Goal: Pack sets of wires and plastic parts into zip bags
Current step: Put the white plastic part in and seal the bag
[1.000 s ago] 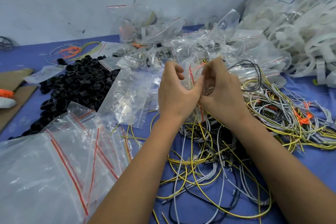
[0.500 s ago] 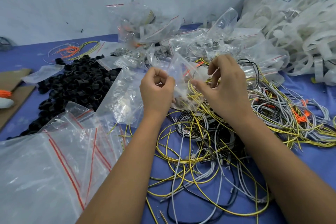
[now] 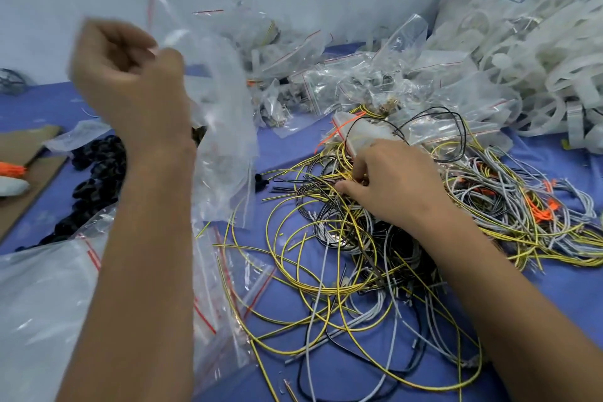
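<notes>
My left hand (image 3: pixel 130 81) is raised at the upper left and pinches a clear zip bag (image 3: pixel 222 127) that hangs down from it, blurred by motion. My right hand (image 3: pixel 394 183) is down on the tangle of yellow, grey and black wires (image 3: pixel 326 254), fingers curled into the strands near the pile's top. Whether they grip a wire is hidden. Black plastic parts (image 3: pixel 98 173) lie in a heap at the left, partly behind my left arm.
Empty zip bags with red strips (image 3: pixel 58 297) lie at the lower left. Filled bags (image 3: pixel 359 81) pile up at the back. White plastic straps (image 3: pixel 548 68) fill the right rear. Cardboard (image 3: pixel 29 153) sits at the left edge on the blue table (image 3: pixel 554 166).
My hands have parted. The left has swung up and left with the bag. The right has dropped onto the wire pile.
</notes>
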Motion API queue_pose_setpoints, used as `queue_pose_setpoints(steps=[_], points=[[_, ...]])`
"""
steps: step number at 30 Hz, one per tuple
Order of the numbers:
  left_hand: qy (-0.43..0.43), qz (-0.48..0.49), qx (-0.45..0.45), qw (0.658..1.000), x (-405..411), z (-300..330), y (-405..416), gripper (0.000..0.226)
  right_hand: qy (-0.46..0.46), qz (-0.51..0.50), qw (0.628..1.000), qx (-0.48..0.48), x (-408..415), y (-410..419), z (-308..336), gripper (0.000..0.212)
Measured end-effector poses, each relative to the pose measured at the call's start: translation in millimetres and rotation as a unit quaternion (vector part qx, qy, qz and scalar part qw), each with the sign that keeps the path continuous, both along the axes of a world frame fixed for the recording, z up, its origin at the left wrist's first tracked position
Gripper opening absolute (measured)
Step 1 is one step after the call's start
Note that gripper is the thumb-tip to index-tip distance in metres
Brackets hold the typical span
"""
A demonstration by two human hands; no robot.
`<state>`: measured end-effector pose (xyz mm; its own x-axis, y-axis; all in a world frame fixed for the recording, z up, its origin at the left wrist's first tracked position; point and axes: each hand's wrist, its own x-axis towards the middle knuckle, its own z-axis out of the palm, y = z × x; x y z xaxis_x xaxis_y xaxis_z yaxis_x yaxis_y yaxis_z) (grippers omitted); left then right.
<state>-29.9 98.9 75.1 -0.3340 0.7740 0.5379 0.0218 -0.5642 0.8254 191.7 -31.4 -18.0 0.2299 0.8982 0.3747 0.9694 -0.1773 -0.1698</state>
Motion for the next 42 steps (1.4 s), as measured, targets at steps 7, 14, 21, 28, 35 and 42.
queue_pose_setpoints(steps=[7,14,21,28,35,42], points=[[0.382,-0.064,0.183,0.904,25.6,36.0,-50.8,0.026,0.048,0.003,0.999,0.007,-5.2,-0.2,0.3,0.029],[0.449,-0.234,0.001,0.862,83.4,-43.8,-51.1,0.032,0.118,-0.016,0.99,0.077,-1.8,2.0,-2.1,0.015],[0.108,-0.233,-0.231,0.939,78.9,-100.9,-28.9,0.034,0.275,-0.011,0.945,0.178,3.9,4.4,3.9,0.02],[0.051,-0.232,-0.224,0.945,70.5,-129.3,-25.0,0.034,0.502,0.061,0.851,0.144,20.5,-3.5,15.1,0.015],[0.048,-0.258,-0.153,0.953,74.6,-126.5,-30.0,0.019,0.334,0.032,0.938,0.088,51.2,-15.9,31.0,0.022],[0.028,-0.347,-0.133,0.928,86.5,-123.8,-38.9,0.021,0.2,-0.028,0.979,0.002,73.2,-36.6,43.6,0.018]])
